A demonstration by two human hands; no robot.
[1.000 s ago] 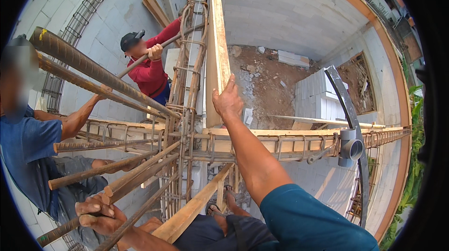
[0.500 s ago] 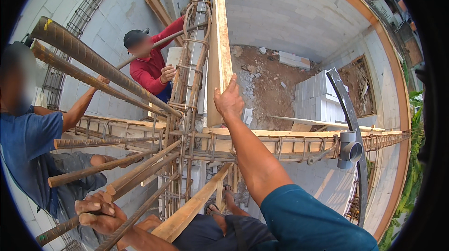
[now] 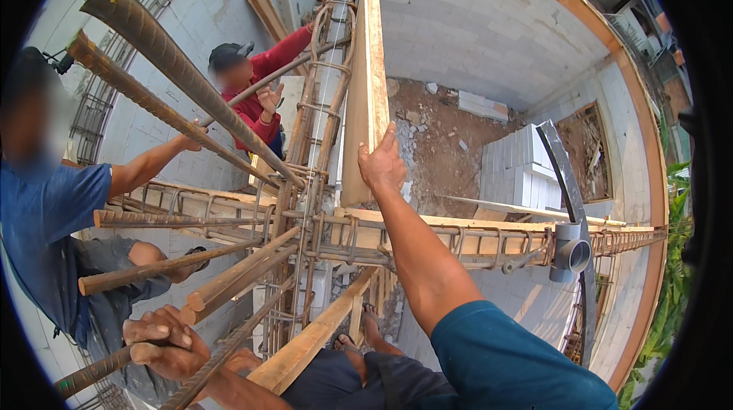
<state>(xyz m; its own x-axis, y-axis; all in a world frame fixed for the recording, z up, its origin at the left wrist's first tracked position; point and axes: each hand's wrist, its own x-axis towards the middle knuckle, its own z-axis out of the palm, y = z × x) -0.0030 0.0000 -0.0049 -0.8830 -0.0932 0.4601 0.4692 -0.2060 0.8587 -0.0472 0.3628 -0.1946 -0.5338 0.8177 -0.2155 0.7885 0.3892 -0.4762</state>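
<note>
My right hand (image 3: 384, 164) is closed on the lower end of a long upright wooden board (image 3: 376, 59), thumb on one side and fingers on the other. The board stands along the right side of a rebar column cage (image 3: 324, 97). At the lower left my left hand (image 3: 168, 343) is wrapped around a ribbed rebar rod (image 3: 93, 372). Several more rebar ends, among them a thick rod (image 3: 175, 66), point up toward me around it. A horizontal rebar beam cage (image 3: 473, 246) with planks along it runs right from the column.
A person in blue (image 3: 53, 211) at left grips a rod; a person in red (image 3: 256, 108) is behind the column. A grey pipe tee (image 3: 569, 252) sits by a dark curved strip (image 3: 566, 173). A slanting plank (image 3: 317, 334) passes near my legs. White blocks (image 3: 523, 169) are stacked below.
The view has shifted slightly, so most things sit further right. The person in red has raised an open hand. Both my hands keep their holds.
</note>
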